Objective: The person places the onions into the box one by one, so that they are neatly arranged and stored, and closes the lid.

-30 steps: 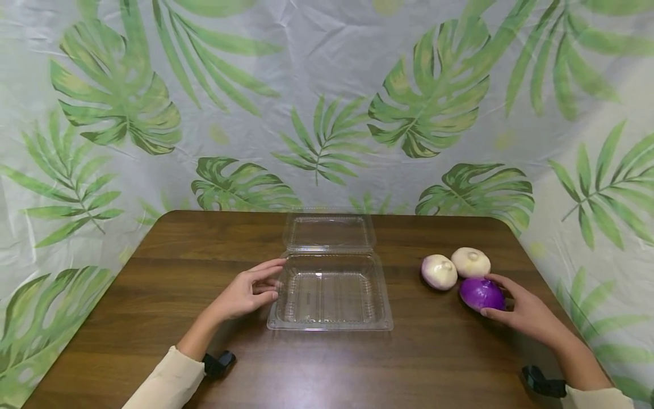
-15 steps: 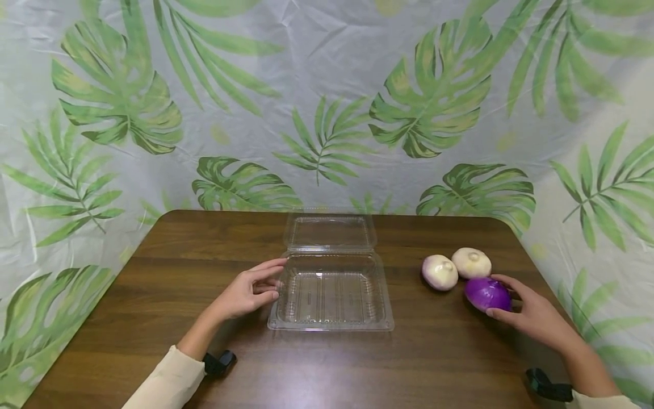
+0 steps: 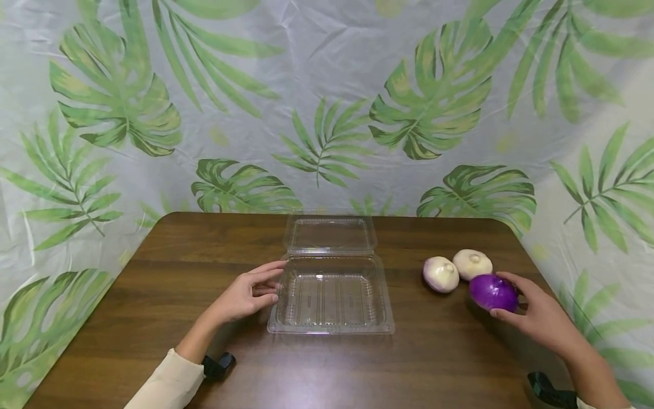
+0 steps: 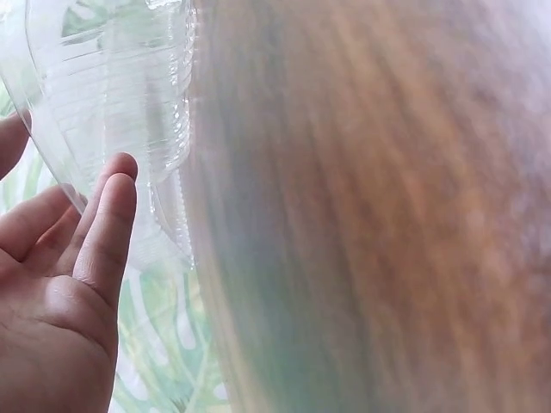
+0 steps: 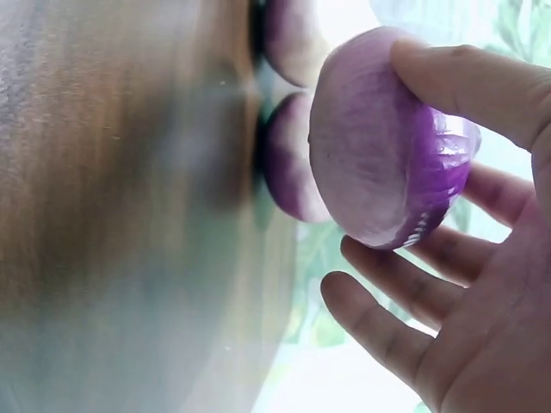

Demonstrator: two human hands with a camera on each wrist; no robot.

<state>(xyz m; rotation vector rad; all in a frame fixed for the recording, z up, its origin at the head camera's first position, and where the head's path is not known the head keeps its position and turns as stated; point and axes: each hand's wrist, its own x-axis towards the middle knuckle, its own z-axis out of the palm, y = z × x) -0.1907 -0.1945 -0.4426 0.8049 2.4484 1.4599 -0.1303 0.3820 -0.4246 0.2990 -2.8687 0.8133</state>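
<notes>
My right hand grips a shiny purple onion between thumb and fingers at the table's right side. In the right wrist view the purple onion sits in my curled fingers, a little off the wood. Two pale onions lie just left of it. A clear plastic clamshell container stands open mid-table, its lid folded back. My left hand rests on the table with relaxed fingers against the container's left rim; the left wrist view shows fingertips touching the clear wall.
The brown wooden table has rounded far corners and a leaf-printed curtain hangs close behind it. Black wrist straps show near the front edge.
My right hand has drawn the purple onion a little to the right, away from the pale onions. The left hand and the container have stayed put.
</notes>
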